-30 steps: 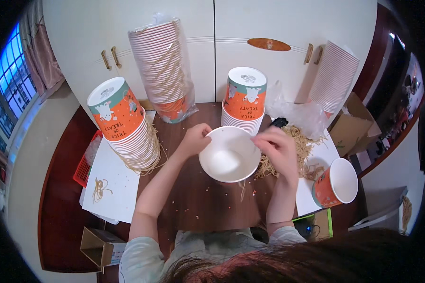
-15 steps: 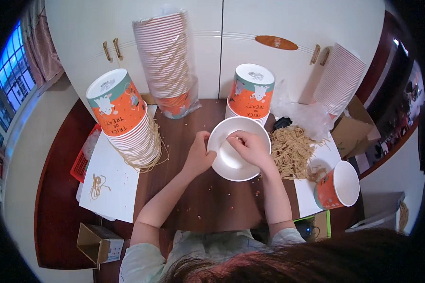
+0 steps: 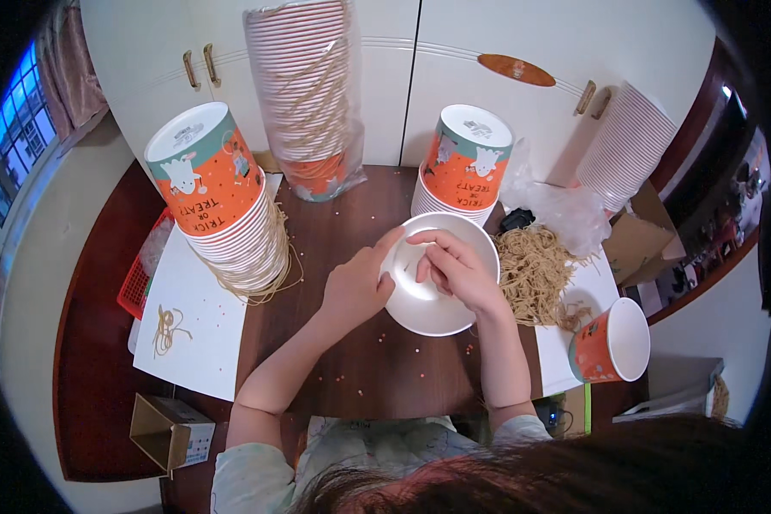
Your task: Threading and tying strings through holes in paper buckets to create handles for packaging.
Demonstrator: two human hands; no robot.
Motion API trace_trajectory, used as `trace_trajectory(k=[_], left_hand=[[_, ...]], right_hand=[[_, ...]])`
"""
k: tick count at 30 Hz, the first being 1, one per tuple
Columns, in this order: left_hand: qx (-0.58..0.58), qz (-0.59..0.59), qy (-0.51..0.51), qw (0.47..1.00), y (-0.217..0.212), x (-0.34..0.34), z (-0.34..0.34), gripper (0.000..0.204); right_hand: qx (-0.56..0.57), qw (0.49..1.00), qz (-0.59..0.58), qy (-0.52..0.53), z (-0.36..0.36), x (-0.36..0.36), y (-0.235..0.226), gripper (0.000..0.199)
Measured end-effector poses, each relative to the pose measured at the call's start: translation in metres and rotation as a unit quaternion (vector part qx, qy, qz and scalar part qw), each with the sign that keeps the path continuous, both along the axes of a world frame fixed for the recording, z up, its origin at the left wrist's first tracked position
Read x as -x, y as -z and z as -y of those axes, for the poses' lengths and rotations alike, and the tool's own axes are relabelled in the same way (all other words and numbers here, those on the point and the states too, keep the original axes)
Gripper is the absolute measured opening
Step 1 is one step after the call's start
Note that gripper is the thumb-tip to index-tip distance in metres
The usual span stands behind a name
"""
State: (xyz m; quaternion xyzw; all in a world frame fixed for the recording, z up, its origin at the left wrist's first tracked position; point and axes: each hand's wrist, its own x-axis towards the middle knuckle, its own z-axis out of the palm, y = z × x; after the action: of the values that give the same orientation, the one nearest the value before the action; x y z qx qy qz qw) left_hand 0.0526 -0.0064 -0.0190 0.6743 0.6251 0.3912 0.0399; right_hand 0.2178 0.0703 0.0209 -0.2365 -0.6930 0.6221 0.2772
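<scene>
Two bare hands work at one round, white-lined paper bucket [image 3: 428, 319], which sits mouth up on the dark brown wooden table [image 3: 377, 390], in front of the person. Clock positions below are taken from this bucket.

Left hand [image 3: 361, 278]: against the rim at nine to ten o'clock, index finger and thumb spread apart. Whether the hidden fingers clamp the wall cannot be told. Right hand [image 3: 456, 272]: reaching over the rim from three o'clock, index finger extended toward the upper-left inner wall, other fingers curled. No pinched object can be confirmed.

Surroundings: a heap of tangled tan cord [image 3: 535, 278] at three o'clock; an upright orange-and-green printed paper bucket [image 3: 593, 347] at four; an upturned stack of orange, green and white paper buckets [image 3: 467, 176] just past twelve; a larger upturned stack draped with tan cord [image 3: 214, 193] at ten.

Assessment: fine fingertip work here calls for a steady left hand bracing the wall from outside, light pressure so the paper does not buckle, and right-hand fingertips placed in plain sight. Sleeves and wrists are best kept off the cord heap.
</scene>
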Motion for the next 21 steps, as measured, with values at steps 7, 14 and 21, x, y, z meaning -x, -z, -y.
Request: trace_trajectory(k=[7, 14, 21], left_hand=[[-0.011, 0.004, 0.035, 0.999, 0.008, 0.002, -0.001, 0.046], [0.091, 0.112, 0.02, 0.989, 0.0, -0.004, -0.001, 0.069], [0.111, 0.13, 0.064, 0.983, 0.004, 0.0, -0.004, 0.073]], right_hand=[[0.135, 0.985, -0.1, -0.031, 0.0, 0.005, 0.006, 0.02], [-0.089, 0.995, -0.03, 0.031, 0.0, 0.016, 0.022, 0.014], [-0.227, 0.965, 0.085, 0.1, -0.001, 0.019, 0.029, 0.013]])
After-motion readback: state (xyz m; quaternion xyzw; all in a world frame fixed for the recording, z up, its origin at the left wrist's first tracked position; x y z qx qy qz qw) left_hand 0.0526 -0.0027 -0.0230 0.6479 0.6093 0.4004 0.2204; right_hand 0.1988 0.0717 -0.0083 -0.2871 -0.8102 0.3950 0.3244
